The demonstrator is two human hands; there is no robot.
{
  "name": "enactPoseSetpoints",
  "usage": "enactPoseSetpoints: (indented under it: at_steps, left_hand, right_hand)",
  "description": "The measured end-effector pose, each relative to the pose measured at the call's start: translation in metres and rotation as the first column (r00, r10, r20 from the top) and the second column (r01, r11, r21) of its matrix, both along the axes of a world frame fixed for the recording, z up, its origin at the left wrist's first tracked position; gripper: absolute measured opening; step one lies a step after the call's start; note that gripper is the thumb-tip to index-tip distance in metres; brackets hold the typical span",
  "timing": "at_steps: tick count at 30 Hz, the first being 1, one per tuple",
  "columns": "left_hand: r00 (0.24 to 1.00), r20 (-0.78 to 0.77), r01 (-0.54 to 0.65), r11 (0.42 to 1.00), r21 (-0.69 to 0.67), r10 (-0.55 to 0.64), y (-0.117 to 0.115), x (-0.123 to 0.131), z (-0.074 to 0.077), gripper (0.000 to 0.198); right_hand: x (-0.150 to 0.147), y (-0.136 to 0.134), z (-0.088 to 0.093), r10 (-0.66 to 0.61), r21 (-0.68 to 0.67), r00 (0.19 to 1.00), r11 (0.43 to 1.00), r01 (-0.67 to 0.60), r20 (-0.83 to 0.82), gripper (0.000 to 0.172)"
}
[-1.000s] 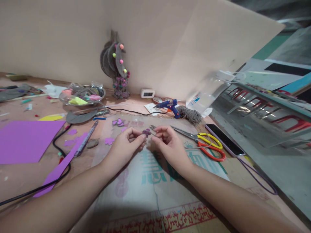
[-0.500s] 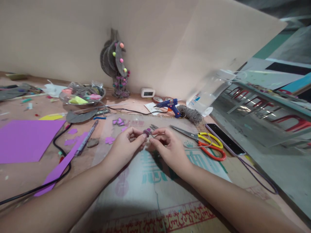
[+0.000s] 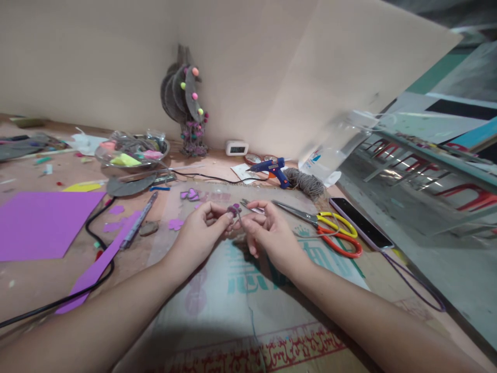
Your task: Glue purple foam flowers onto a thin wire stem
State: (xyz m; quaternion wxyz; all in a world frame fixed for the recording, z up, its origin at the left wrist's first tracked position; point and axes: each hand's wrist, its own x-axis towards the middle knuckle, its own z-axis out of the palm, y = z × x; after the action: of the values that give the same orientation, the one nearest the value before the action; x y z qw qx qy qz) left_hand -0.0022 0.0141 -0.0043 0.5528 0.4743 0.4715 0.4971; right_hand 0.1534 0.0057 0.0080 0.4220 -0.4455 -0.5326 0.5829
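Observation:
Pinched between the thumb and forefinger of my left hand [image 3: 205, 225] is a small purple flower-like piece [image 3: 234, 208] with grey along its edge. A strand of grey cord [image 3: 239, 217] runs down from it to my right hand [image 3: 274, 235], which holds the strand between thumb and fingers, the other fingers loosely bent. More of that cord trails from behind the right hand across the scissors [image 3: 334, 230], which have yellow and red handles. Left of my hands lie a grey-edged purple piece [image 3: 190, 195] and a plain purple cutout [image 3: 176, 224].
A blue glue gun [image 3: 272, 168] stands behind, beside a bundle of grey cord [image 3: 305, 182]. A phone [image 3: 361, 223] lies at the right table edge. Purple sheet [image 3: 42, 225], a pen [image 3: 139, 220] and a black cable [image 3: 58, 304] are left. A bowl [image 3: 132, 161] holds craft bits.
My right hand's fingers have spread and shifted slightly, showing more of the cord below the purple piece. My left hand keeps its pinch, nearly still.

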Motion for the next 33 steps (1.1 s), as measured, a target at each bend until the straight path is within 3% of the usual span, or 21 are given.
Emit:
enactPoseSetpoints:
  at_steps: [4,10,19,29,33]
  left_hand:
    - [0.999,0.033,-0.002,1.0,-0.023,0.003,-0.0003,0.0009,0.0013,0.022]
    - [0.999,0.046,0.022,1.0,-0.001,-0.022,-0.0016,0.0011,-0.0013,0.021]
    - [0.999,0.016,0.035,0.999,0.01,-0.035,-0.0023,0.0001,0.0015,0.022]
    - [0.993,0.078,0.092,0.995,-0.024,-0.09,-0.0011,-0.0002,-0.0023,0.022]
    - [0.992,0.067,0.107,0.994,-0.012,-0.106,-0.0006,0.0003,-0.0036,0.021]
  right_hand:
    - [-0.0019,-0.0023,-0.0004,-0.061,0.127,0.993,0.991,0.048,0.1,0.032]
    - [-0.0007,-0.001,-0.0015,-0.175,0.221,0.957,0.967,0.124,0.23,0.008]
    - [-0.0021,0.0017,0.0026,-0.054,0.123,0.969,0.992,0.025,0.242,0.025]
    - [-0.0044,0.0031,-0.0001,-0.029,-0.064,1.0,0.998,0.029,-0.005,0.04]
    - [-0.0058,0.0013,0.0025,-0.019,-0.093,0.999,0.996,0.015,-0.043,0.038]
